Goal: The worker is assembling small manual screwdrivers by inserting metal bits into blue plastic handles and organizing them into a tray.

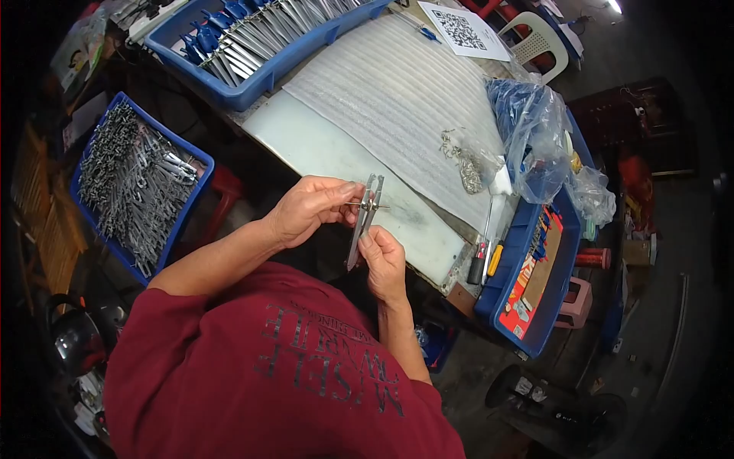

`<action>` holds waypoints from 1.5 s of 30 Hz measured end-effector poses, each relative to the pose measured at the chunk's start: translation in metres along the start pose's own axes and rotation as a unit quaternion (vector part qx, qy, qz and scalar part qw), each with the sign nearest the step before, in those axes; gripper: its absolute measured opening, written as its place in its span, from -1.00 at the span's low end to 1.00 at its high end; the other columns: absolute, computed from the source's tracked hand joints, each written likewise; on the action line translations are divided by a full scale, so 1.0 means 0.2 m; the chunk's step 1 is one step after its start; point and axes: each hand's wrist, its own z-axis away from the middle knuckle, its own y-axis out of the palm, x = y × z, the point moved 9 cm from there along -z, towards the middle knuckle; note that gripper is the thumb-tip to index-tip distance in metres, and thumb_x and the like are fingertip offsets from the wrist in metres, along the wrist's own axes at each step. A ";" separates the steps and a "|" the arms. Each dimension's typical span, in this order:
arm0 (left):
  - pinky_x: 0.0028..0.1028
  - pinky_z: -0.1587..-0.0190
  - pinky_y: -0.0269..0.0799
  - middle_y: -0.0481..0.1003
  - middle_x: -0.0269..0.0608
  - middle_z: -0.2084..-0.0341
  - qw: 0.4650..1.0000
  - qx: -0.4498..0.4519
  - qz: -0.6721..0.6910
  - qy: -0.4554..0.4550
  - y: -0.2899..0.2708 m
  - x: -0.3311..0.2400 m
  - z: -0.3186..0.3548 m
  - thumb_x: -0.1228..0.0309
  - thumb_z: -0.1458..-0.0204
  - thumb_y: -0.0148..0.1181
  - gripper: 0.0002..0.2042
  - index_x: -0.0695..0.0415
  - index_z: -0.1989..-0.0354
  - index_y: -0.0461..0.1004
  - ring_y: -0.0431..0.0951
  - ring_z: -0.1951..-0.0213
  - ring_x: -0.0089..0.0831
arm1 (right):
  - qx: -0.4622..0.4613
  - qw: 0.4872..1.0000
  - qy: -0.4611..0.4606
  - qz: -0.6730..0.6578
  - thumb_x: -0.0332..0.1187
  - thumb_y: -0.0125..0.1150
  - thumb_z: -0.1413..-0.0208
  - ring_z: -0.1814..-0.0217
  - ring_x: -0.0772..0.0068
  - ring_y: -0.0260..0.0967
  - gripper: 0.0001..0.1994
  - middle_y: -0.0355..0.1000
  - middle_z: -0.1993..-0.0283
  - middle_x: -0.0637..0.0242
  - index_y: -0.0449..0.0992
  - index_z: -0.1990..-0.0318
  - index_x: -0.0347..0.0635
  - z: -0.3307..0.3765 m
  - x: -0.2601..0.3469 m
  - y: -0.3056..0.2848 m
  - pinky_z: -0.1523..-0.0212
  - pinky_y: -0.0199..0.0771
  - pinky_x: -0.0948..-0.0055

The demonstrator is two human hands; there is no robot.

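Observation:
In front of my chest I hold a grey metal tool [354, 249] with two long narrow arms, somewhat like pliers; its exact kind is unclear. A thin rod or pin [384, 206] crosses it near the upper part. My left hand [310, 210] is closed, thumb and fingers pinching at the crossing on the left side. Lower down, my right hand [384, 264] grips the arms between thumb and fingers. Both hands are just off the near edge of a whitish smooth board [306, 134] on the table. Some of my left fingertips are hidden behind the tool.
A white foam sheet [382, 84] covers much of the table, with small metal parts [469, 170] on it. Blue trays of metal pieces stand at upper left [264, 80] and far left [205, 164]. Screwdrivers [495, 260], a plastic bag [527, 130] and another blue bin [547, 325] are right.

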 end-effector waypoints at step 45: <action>-0.63 0.32 0.41 0.49 -0.22 0.42 0.990 -0.044 -0.123 0.052 0.09 0.02 0.04 0.55 0.00 0.08 -0.83 0.35 0.24 0.43 0.47 0.37 -0.59 | -0.119 0.989 -0.084 0.007 -0.39 0.06 -0.09 0.53 0.65 0.25 -0.84 0.37 0.47 0.37 0.39 0.28 -0.34 0.00 0.14 -0.10 0.48 0.29 0.68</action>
